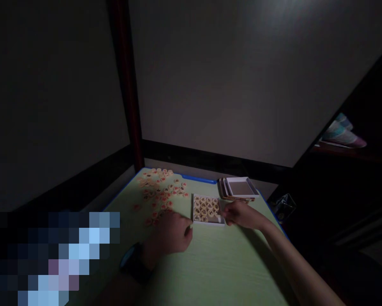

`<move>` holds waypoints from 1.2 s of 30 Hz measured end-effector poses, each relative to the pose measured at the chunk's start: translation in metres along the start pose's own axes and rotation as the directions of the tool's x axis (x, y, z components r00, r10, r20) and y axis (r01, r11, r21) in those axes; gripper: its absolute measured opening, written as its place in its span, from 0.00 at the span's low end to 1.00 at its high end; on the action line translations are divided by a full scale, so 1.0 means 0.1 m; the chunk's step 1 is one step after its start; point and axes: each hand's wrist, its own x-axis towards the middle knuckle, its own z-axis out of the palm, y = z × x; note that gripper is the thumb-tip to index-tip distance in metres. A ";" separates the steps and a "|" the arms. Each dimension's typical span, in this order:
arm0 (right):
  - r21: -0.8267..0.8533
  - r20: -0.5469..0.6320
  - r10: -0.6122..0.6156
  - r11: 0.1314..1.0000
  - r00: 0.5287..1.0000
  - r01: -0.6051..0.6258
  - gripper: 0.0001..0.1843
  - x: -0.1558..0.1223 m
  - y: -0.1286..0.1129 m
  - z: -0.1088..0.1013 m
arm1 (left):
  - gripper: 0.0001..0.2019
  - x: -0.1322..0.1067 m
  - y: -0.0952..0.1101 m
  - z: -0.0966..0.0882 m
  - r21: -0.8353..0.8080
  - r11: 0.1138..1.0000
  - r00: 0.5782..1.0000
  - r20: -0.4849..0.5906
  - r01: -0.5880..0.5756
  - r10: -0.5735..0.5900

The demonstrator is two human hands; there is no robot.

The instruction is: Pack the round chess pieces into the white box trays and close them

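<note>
A shallow white box [209, 223] lies on the table, holding rows of round Chinese chess pieces [203, 204] with dark characters. A bare patch shows at its near right part. My right hand [240, 214] is at the box's right edge, fingers curled in; whether they pinch a piece or the rim is hidden. My left hand [172, 233], wearing a dark watch [135, 262], is closed by the box's near left corner. Whatever is inside its fingers cannot be made out. Loose chess pieces [165, 195], many with red characters, lie scattered beyond my left hand.
Stacked shallow boxes or lids [242, 187] sit at the table's far right corner. The pale green table [210, 263] has a blue edge [199, 179] and stands against walls. A clear container [285, 208] is beyond its right side. Patterned cloth [342, 131] lies farther right.
</note>
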 end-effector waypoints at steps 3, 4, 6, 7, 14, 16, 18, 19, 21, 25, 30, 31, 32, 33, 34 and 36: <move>-0.163 -0.127 0.005 0.986 0.992 -0.026 0.16 0.03 -0.03 -0.09 | 0.12 -0.03 0.03 -0.02 -0.003 1.000 0.999 -0.032 0.004 -0.004; -0.210 -0.166 0.013 0.976 0.986 -0.048 0.16 0.07 -0.07 -0.11 | 0.12 -0.03 0.04 -0.02 -0.003 1.000 0.999 -0.041 0.007 -0.007; -0.286 -0.215 -0.013 0.957 0.976 -0.051 0.17 0.19 -0.19 -0.15 | 0.11 -0.04 0.06 -0.02 -0.011 1.000 0.999 -0.041 0.024 -0.024; -0.310 -0.222 -0.049 0.951 0.974 -0.023 0.16 0.27 -0.28 -0.16 | 0.12 -0.05 0.06 -0.02 -0.021 0.999 0.999 -0.036 0.035 -0.035; -0.239 -0.084 -0.379 0.905 0.922 0.350 0.12 1.22 -1.12 0.04 | 0.13 -0.09 0.12 -0.04 -0.093 0.992 0.995 -0.051 0.082 -0.087; -0.259 -0.027 -0.407 0.885 0.913 0.386 0.15 1.55 -1.34 0.16 | 0.12 -0.09 0.12 -0.06 -0.086 0.993 0.993 -0.079 0.081 -0.088; -0.319 0.003 -0.413 0.863 0.911 0.392 0.18 1.83 -1.54 0.28 | 0.11 -0.10 0.12 -0.09 -0.082 0.993 0.993 -0.071 0.088 -0.094; -0.362 0.007 -0.411 0.849 0.912 0.385 0.19 1.94 -1.63 0.34 | 0.10 -0.10 0.12 -0.10 -0.083 0.991 0.993 -0.055 0.101 -0.106; -0.450 0.010 -0.409 0.813 0.912 0.369 0.21 2.11 -1.77 0.44 | 0.11 -0.11 0.14 -0.11 -0.092 0.986 0.990 -0.019 0.138 -0.141; -0.597 0.042 -0.391 0.728 0.920 0.337 0.20 2.26 -1.95 0.55 | 0.13 -0.12 0.17 -0.12 -0.113 0.982 0.988 0.011 0.153 -0.153; -0.642 0.128 -0.372 0.676 0.919 0.362 0.16 2.36 -2.02 0.57 | 0.13 -0.06 0.12 -0.06 -0.082 0.995 0.998 0.021 0.061 -0.059; -0.645 0.133 -0.364 0.674 0.922 0.359 0.16 2.37 -2.02 0.57 | 0.14 -0.05 0.10 -0.04 -0.072 0.996 0.999 0.014 0.043 -0.042; -0.646 0.135 -0.356 0.676 0.925 0.354 0.15 2.39 -2.02 0.58 | 0.14 -0.03 0.08 -0.01 -0.062 0.998 1.000 0.004 0.024 -0.024; -0.640 0.130 -0.350 0.685 0.928 0.348 0.13 2.40 -2.02 0.58 | 0.14 -0.02 0.07 0.02 -0.055 0.998 1.000 -0.008 0.002 -0.003; -0.628 0.122 -0.345 0.700 0.931 0.341 0.12 2.41 -2.00 0.59 | 0.14 -0.01 0.05 0.04 -0.050 0.999 1.000 -0.022 -0.012 0.010; -0.597 0.095 -0.333 0.735 0.938 0.321 0.11 2.45 -1.97 0.62 | 0.14 -0.01 0.04 0.06 -0.050 0.999 0.999 -0.044 -0.003 0.001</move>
